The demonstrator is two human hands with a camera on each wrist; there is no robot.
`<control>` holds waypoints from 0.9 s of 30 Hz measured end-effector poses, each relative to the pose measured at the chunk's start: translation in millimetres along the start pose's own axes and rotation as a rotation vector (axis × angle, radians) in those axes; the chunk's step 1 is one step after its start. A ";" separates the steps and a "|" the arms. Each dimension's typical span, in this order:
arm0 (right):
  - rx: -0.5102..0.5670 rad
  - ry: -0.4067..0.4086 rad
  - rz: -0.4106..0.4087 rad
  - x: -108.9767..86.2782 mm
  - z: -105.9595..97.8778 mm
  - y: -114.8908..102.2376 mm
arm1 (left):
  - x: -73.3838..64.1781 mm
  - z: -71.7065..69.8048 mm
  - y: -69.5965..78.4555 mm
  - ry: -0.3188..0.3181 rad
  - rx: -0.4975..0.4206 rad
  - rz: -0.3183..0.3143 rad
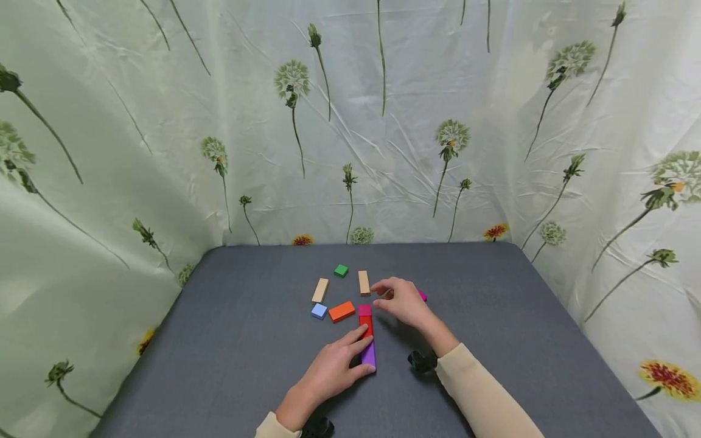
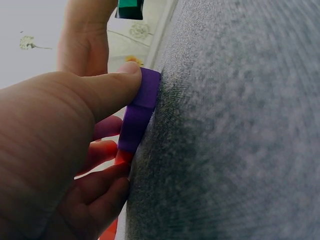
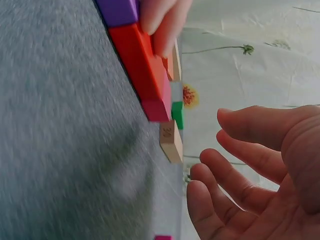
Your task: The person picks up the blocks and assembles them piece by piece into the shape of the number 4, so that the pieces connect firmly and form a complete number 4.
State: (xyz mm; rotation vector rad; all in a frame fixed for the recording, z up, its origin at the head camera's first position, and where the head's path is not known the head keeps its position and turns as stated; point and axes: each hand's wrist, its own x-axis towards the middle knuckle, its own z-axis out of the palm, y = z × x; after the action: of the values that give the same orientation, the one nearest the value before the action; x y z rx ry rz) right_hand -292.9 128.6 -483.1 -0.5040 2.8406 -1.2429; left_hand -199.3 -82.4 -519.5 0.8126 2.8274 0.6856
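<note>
A row of blocks runs away from the body: a purple block [image 1: 369, 358], a red block [image 1: 365, 322] and a small magenta block [image 1: 364, 310] at the far end. My left hand [image 1: 331, 368] rests along the row, its thumb at the near end of the purple block and its fingertips on the red one. Over the table, just right of the row, my right hand [image 1: 404, 302] holds nothing, its fingers loosely bent. Nearest its fingertips is a plain wooden block [image 1: 364, 283], numbered on its end in the right wrist view. Behind that hand, another magenta block [image 1: 422, 295] is partly hidden.
Left of the row lie an orange block [image 1: 342, 311] and a small blue block [image 1: 319, 311]. Farther back are a second wooden block [image 1: 320, 291] and a green block [image 1: 341, 271]. The dark grey table [image 1: 230, 365] ends at a flowered curtain [image 1: 383, 182].
</note>
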 end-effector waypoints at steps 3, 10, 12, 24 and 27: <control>-0.042 0.030 0.004 -1.5 -6.6 1.2 | 0.2 0.3 -0.2 0.004 0.008 -0.002; -0.122 0.108 0.014 -5.7 -22.8 12.0 | -0.5 1.6 -1.5 0.006 0.020 -0.009; -0.134 0.122 0.027 -6.7 -26.2 16.7 | -0.7 1.9 -1.7 0.002 0.019 -0.014; -0.204 0.157 0.070 -9.9 -40.1 41.9 | -1.5 1.3 0.1 -0.002 0.010 -0.002; -0.227 0.152 0.069 -10.7 -41.3 47.3 | -0.9 2.4 0.7 -0.007 0.003 -0.014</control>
State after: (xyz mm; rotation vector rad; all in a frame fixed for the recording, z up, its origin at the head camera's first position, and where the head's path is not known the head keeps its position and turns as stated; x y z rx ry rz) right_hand -301.7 191.3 -489.9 -0.3224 3.1168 -0.9941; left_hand -197.6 -81.5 -521.3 0.7933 2.8260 0.6754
